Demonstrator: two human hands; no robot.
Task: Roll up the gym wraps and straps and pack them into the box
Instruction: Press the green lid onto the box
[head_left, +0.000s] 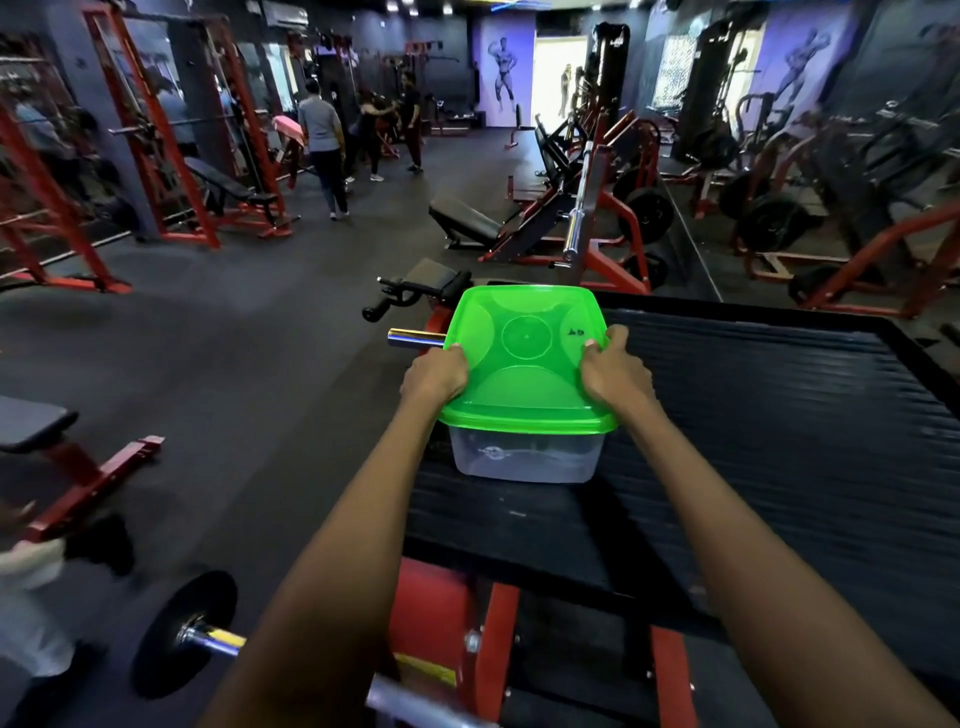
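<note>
Both hands grip the translucent green plastic lid (524, 358), left hand (435, 375) on its left edge, right hand (615, 375) on its right, fingers curled over the rim. The lid sits tilted on the clear plastic box (524, 457), which rests near the front-left corner of the black ribbed platform (779, 415). Judgement: press evenly so the box does not slide off that edge. No wraps are discernible. Beyond, a chrome bar end (415, 338) projects just beside the lid; people (324, 150) stand far off.

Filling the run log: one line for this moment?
hands: left, right grip green lid | lid on clear box | box on black platform
</note>
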